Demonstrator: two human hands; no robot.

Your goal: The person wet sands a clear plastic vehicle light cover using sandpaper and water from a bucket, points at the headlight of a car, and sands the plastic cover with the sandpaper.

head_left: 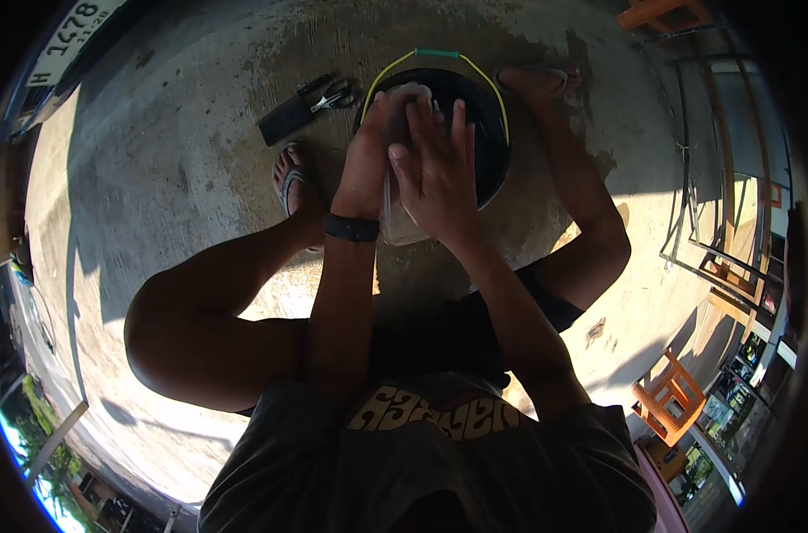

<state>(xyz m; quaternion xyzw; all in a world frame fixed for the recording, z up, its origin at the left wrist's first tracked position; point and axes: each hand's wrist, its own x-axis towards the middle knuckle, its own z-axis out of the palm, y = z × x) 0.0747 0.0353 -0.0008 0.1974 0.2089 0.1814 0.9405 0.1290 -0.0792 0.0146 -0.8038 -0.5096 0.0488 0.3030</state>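
A number plate (71,37) reads "H 1478"; lettering (417,414) on the shirt (351,471) is unclear.

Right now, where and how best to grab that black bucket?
Green sleeve on the bucket's yellow handle, likely from the far side: it's a straight section at the arc's top, clear of the left hand and right hand.

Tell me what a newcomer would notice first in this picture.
Probably the dark bucket with its yellow-and-green handle, top centre, the left hand and right hand close together over it. Next come the orange stool at lower right and the white number plate at upper left.
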